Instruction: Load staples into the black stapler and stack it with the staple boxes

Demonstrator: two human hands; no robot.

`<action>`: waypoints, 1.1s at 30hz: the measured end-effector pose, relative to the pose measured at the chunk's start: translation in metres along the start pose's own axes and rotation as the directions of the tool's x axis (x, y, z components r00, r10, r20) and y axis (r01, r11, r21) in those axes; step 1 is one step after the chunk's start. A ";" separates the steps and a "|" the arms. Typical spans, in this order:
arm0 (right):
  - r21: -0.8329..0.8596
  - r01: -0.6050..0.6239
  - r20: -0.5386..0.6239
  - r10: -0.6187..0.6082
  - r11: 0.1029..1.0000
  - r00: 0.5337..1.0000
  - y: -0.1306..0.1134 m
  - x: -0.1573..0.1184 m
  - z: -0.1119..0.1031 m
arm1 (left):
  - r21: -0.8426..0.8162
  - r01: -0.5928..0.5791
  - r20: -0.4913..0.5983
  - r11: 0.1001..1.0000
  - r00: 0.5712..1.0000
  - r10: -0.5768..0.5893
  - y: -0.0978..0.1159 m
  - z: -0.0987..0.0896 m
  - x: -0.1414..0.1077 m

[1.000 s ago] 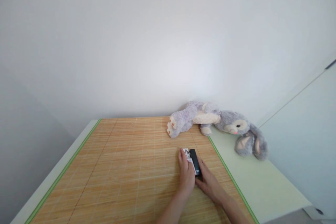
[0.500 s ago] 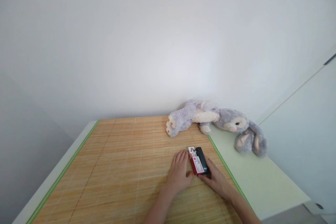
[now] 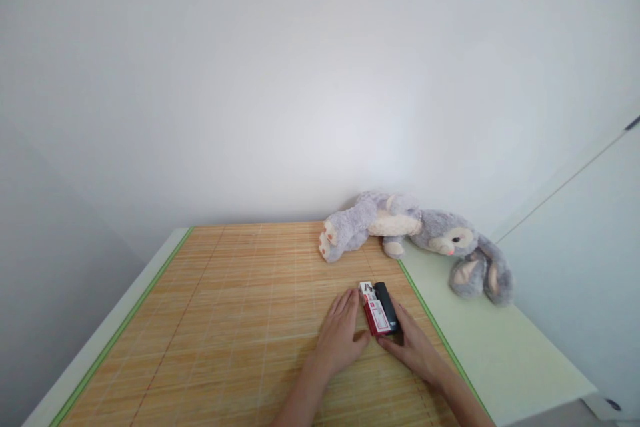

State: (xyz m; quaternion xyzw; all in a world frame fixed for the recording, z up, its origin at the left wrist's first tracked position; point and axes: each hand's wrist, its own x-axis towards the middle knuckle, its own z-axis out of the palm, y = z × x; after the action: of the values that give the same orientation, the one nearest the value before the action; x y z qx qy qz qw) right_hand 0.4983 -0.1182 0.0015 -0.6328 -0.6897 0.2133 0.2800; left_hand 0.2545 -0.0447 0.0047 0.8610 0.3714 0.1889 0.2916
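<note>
On the bamboo mat lie a red and white box, a smaller white box at its far end, and a black stapler-like object along their right side. My left hand rests palm down just left of the boxes, thumb apart from the fingers, holding nothing. On the other side, my right hand touches the black object's right edge with its fingers, its thumb at the near end of the group. It is spread rather than wrapped round anything.
A grey plush rabbit lies on its side at the back right, across the mat's corner and the pale table top. Behind stands a white wall. A white panel is at the right.
The view has shifted slightly, so everything sits a little further right and lower. Hands and objects keep nearly the same arrangement.
</note>
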 end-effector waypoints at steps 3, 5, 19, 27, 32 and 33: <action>-0.016 -0.075 -0.090 0.073 0.997 0.993 -0.011 -0.015 -0.007 | 0.104 0.061 -0.083 0.993 0.995 -0.053 -0.022 -0.016 -0.036; -0.034 -0.105 -0.196 0.096 0.994 0.976 -0.023 -0.030 -0.004 | 0.228 0.142 -0.176 0.963 0.979 -0.102 -0.046 -0.031 -0.072; -0.414 -0.026 -0.009 0.025 0.910 1.000 -0.150 0.001 0.147 | 0.504 0.521 -0.399 0.689 0.848 -0.349 -0.067 -0.063 -0.146; -0.517 -0.056 -0.038 0.043 0.854 0.998 -0.148 0.012 0.149 | 0.471 0.458 -0.349 0.754 0.882 -0.317 -0.071 -0.071 -0.151; -0.486 -0.018 0.002 0.021 0.874 1.000 -0.143 0.012 0.141 | 0.434 0.417 -0.321 0.799 0.900 -0.295 -0.073 -0.075 -0.154; -0.480 -0.016 0.002 0.019 0.877 1.000 -0.143 0.012 0.141 | 0.430 0.415 -0.321 0.801 0.900 -0.294 -0.072 -0.075 -0.154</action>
State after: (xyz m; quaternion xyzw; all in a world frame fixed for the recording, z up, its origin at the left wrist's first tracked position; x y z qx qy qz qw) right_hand 0.2979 -0.1136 -0.0103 -0.6879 -0.7162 0.0404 0.1103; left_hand 0.0752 -0.0933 -0.0020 0.7916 0.5946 0.1324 0.0481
